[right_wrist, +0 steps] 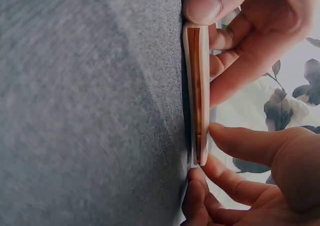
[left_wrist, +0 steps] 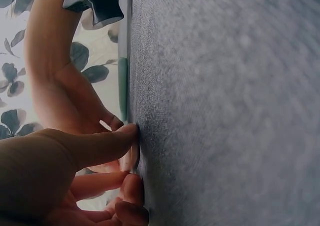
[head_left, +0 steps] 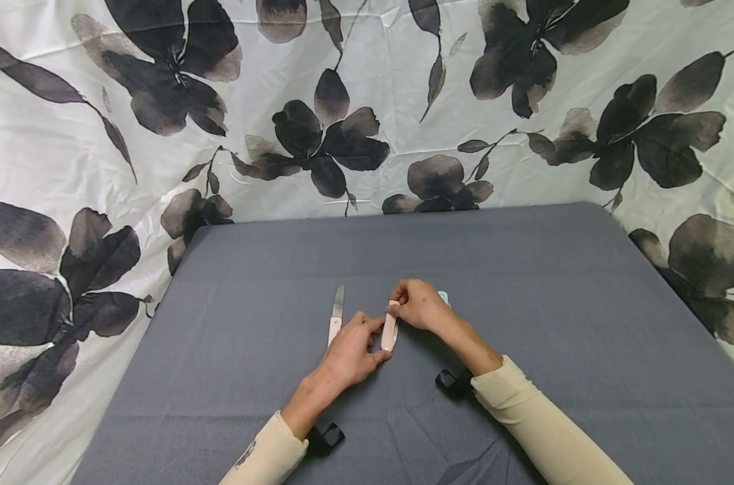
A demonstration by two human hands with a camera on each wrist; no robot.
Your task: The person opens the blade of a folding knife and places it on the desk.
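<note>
A slim pale pink slotted handle (head_left: 389, 333), like that of a folding knife, lies between both hands. In the right wrist view its long slot shows orange-brown inside. My left hand (head_left: 351, 349) holds its near end, thumb at the tip and fingers along the left side. With thumb and fingers, my right hand (head_left: 419, 305) pinches the far end. Left of them lies a knife (head_left: 339, 304) with a pink handle and bare blade pointing away; the left hand covers part of its handle. A light blue object (head_left: 443, 297) is partly hidden behind the right hand.
A grey cloth (head_left: 221, 303) covers the table, with creases near the front. Black straps (head_left: 325, 439) hang at both wrists. A white curtain with dark flowers (head_left: 318, 141) stands behind the table.
</note>
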